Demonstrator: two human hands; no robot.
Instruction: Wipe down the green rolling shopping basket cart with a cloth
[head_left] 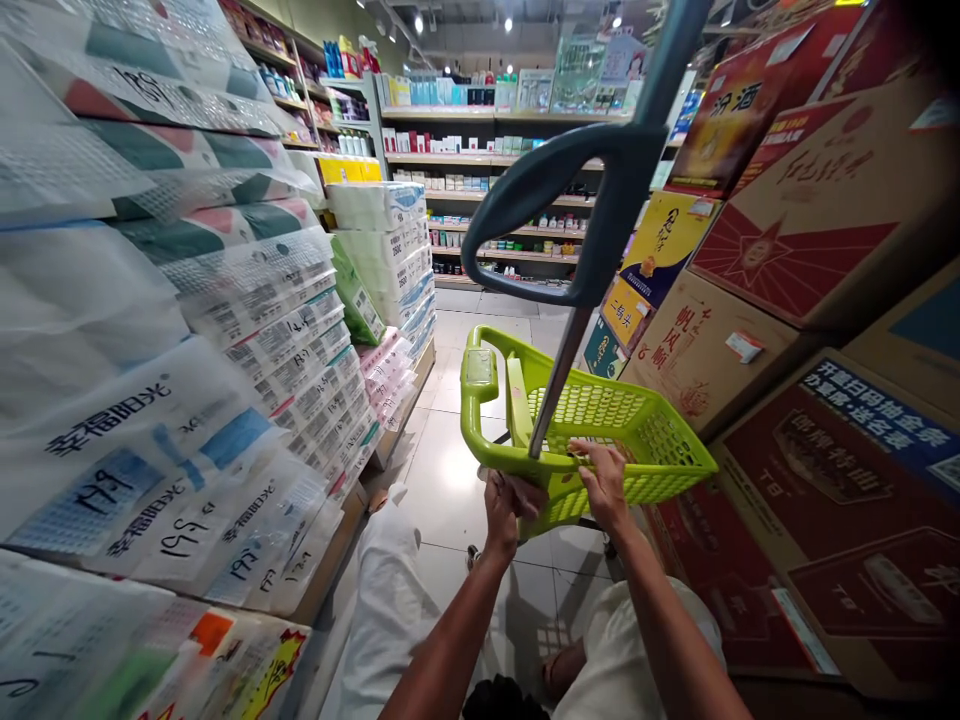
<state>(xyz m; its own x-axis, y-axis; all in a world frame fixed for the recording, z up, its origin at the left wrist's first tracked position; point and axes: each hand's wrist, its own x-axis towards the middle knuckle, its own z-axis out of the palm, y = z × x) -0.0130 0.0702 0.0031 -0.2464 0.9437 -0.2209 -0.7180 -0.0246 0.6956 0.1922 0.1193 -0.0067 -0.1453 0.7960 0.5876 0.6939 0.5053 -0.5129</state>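
A lime-green plastic shopping cart [660, 455] stands right in front of me, with perforated basket walls. From its near end a metal pole rises to a dark blue-grey loop handle [536, 165]. My left hand [502, 515] is closed on a crumpled pinkish-brown cloth [529, 495], pressed against the outside of the cart's near end, below the rim. My right hand [604, 480] grips the near rim just right of the pole, its fingers curled over the edge into the basket. What lies inside the basket is mostly hidden.
Stacked tissue packs [300, 350] with handwritten prices line the left side. Large printed cartons [817, 200] rise close on the right. Shelves [495, 155] of small goods span the far end, beyond a tiled floor [442, 460].
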